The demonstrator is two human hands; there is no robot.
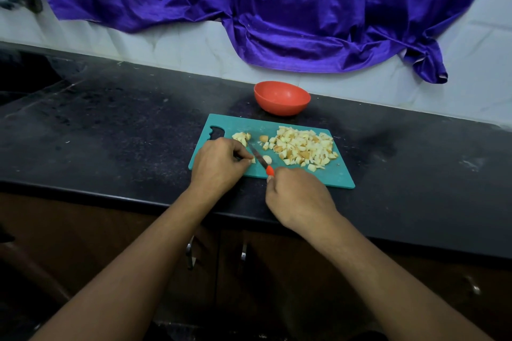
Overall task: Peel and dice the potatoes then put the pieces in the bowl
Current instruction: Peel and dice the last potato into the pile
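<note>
On the cutting board, a potato piece lies between both hands.

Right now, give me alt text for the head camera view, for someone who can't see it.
On a teal cutting board, the right hand holds an orange-handled knife over a potato piece pinned under the left hand, beside a pile of diced potato. An empty orange bowl sits behind the board on a black counter, below purple cloth.

Pale diced potato pieces heaped on teal cutting board, empty orange bowl just behind.
</note>
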